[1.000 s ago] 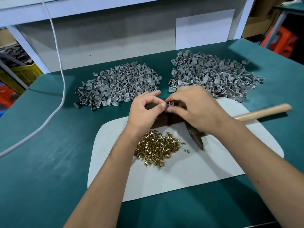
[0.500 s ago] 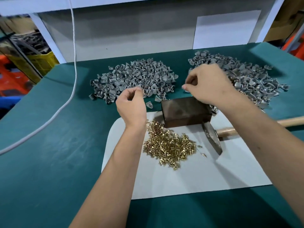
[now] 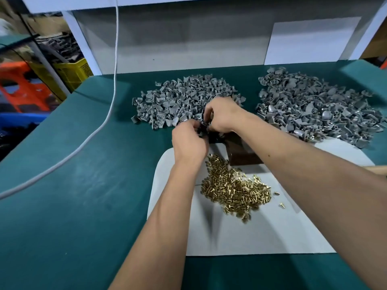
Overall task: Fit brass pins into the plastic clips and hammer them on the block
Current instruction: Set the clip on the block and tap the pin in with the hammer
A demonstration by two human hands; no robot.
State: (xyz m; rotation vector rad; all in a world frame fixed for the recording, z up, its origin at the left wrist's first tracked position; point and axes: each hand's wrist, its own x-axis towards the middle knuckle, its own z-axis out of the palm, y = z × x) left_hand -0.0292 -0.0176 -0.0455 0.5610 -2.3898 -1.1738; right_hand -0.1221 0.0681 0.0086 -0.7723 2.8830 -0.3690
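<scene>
My left hand (image 3: 188, 141) and right hand (image 3: 222, 116) meet fingertip to fingertip, pinching a gray clip (image 3: 201, 133) just above the block (image 3: 240, 151); a loose pinch could drop it into the clip pile (image 3: 184, 101) just beyond my fingers.

A green table top (image 3: 79, 185) carries a white mat (image 3: 261, 233) with rounded corners. A white cable (image 3: 114, 80) hangs down from above and trails across the green surface to the left edge. Behind stands a grey back panel (image 3: 188, 42) with a white sheet (image 3: 312, 40) on it. Left of the table are a yellow crate (image 3: 71, 70) and an orange stool (image 3: 23, 84)
</scene>
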